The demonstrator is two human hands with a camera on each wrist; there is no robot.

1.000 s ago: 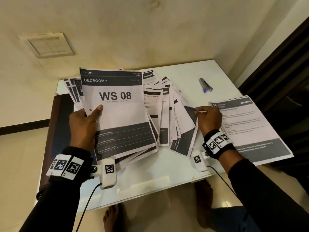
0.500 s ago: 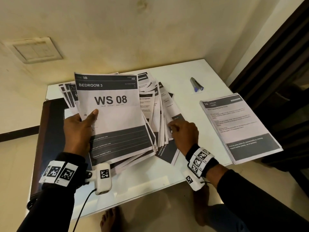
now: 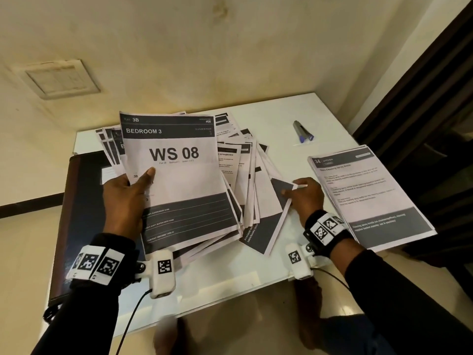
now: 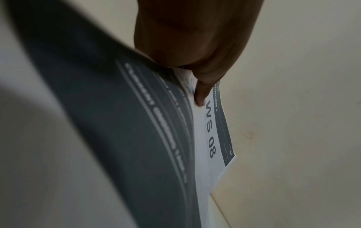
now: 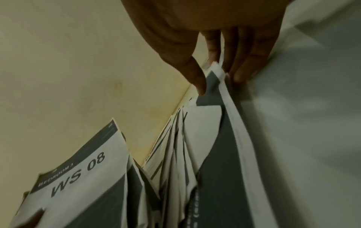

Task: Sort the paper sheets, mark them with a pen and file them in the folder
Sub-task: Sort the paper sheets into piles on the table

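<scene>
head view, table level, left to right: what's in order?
Dark folder → left hand holding the "WS 08" sheet → fanned sheets → right hand pinching a sheet's corner → sorted stack at the right edge. The pen lies farther back, above the right hand.

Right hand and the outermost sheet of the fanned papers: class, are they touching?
Touching. In the right wrist view, the right hand pinches the outermost sheet at its corner, thumb on top, fingers behind.
</scene>
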